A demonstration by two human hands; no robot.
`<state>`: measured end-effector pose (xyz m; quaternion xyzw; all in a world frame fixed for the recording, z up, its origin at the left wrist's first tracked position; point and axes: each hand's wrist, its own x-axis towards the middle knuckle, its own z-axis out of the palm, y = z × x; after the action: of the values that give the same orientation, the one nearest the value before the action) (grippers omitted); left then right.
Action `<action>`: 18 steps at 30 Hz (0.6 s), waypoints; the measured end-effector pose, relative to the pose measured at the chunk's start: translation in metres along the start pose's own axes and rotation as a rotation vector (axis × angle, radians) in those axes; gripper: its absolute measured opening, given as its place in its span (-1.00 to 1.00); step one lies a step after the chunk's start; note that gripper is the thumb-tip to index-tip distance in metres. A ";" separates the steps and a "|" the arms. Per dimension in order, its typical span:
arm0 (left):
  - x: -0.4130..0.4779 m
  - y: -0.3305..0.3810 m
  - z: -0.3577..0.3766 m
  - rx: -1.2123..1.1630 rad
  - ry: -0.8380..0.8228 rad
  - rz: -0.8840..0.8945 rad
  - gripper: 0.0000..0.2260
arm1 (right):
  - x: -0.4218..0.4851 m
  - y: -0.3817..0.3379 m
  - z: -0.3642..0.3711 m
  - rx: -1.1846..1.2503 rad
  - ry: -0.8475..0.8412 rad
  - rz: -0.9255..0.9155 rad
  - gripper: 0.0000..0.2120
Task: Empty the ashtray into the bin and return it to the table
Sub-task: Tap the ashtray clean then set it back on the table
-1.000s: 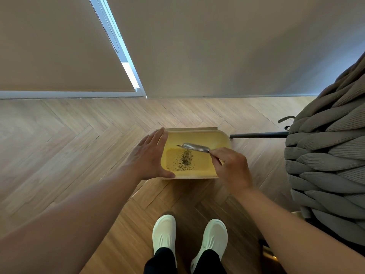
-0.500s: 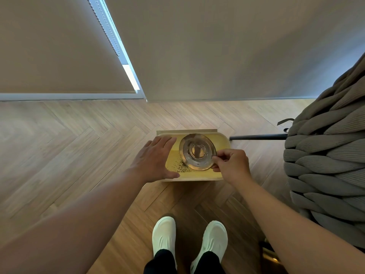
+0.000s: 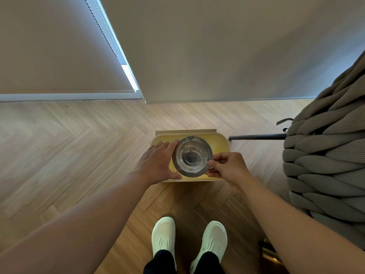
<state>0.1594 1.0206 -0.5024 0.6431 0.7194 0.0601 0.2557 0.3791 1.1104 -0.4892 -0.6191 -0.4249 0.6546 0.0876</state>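
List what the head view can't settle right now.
- Bin contents: the ashtray and left hand cover most of the inside.
- Table: out of frame.
- Right hand grip: fingertips pinch the ashtray rim; contact underneath is hidden.
- Ashtray residue: specks show, amount too small to judge.

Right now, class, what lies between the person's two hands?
In the head view, the ashtray lies between the left hand and the right hand, which pinches its rim, above the yellow bin.
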 end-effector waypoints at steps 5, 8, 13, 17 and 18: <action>0.002 -0.001 -0.002 -0.034 -0.013 0.008 -0.02 | 0.001 -0.001 0.000 -0.089 -0.023 -0.056 -0.52; 0.002 -0.001 -0.004 -0.054 -0.019 0.010 -0.04 | 0.003 -0.002 -0.002 -0.358 -0.083 -0.179 -0.25; 0.001 -0.002 -0.007 -0.066 0.003 0.020 -0.06 | 0.005 -0.008 -0.002 -0.787 -0.163 -0.362 0.00; 0.001 -0.004 -0.008 -0.061 0.024 0.039 -0.07 | 0.007 -0.011 0.004 -0.945 -0.125 -0.400 0.04; 0.001 -0.004 -0.008 -0.065 0.025 0.040 -0.07 | 0.008 -0.011 0.006 -0.982 -0.113 -0.406 0.03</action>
<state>0.1521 1.0224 -0.4972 0.6478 0.7072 0.0965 0.2663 0.3677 1.1196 -0.4881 -0.4563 -0.7965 0.3810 -0.1108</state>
